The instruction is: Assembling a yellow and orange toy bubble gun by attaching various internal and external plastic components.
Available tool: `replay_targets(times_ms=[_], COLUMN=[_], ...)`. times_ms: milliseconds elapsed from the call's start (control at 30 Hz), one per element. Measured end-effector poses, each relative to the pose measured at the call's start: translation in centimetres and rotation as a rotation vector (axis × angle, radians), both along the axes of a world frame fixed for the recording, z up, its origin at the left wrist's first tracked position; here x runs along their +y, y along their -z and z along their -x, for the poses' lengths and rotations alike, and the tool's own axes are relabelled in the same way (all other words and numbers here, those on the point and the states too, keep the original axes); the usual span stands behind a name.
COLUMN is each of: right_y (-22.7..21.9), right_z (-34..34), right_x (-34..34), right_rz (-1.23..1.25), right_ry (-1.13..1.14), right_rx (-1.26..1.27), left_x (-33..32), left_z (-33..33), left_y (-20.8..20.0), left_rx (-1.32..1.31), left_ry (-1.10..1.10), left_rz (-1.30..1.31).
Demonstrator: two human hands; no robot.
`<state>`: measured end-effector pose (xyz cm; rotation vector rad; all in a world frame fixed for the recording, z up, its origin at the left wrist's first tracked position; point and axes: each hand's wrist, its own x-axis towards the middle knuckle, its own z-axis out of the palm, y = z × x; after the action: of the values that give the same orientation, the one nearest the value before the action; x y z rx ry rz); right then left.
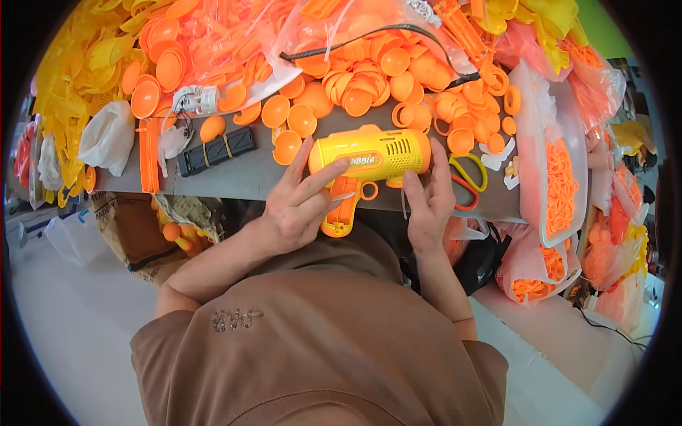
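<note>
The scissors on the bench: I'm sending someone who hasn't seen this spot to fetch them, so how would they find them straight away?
Start at the grey workbench edge, where the yellow toy gun lies between the left hand and the right hand. Look just right of the right hand: the scissors lie there on the bench. Amid round orange caps, only they have two loop handles, one yellow, one red.

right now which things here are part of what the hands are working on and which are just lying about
In hand:
- yellow plastic toy gun with orange grip, held by left hand and right hand

Lying about:
- orange plastic half-shells
- black rectangular block with yellow bands
- yellow-and-red-handled scissors
- clear tray of orange rings
</note>
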<state>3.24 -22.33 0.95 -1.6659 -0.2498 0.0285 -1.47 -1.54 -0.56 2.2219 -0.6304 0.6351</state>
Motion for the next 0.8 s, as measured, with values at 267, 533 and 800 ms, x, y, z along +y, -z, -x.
replay_targets(times_ms=[267, 533, 800], right_y=[-2.8, -5.9, -1.6], right_z=[-1.6, -1.0, -0.9], right_x=[1.1, 6.2, 9.1], right_rz=[0.086, 0.510, 0.784], right_ry=[-0.037, -0.167, -0.304], right_rx=[-0.523, -0.927, -0.997], left_x=[-1.2, 1.4, 3.8], left_z=[-0.2, 1.6, 3.7], left_y=[0.6, -0.5, -1.0], left_rx=[0.122, 0.235, 0.165], left_ry=[-0.028, -0.026, -0.233], left_rz=[0.245, 0.303, 0.696])
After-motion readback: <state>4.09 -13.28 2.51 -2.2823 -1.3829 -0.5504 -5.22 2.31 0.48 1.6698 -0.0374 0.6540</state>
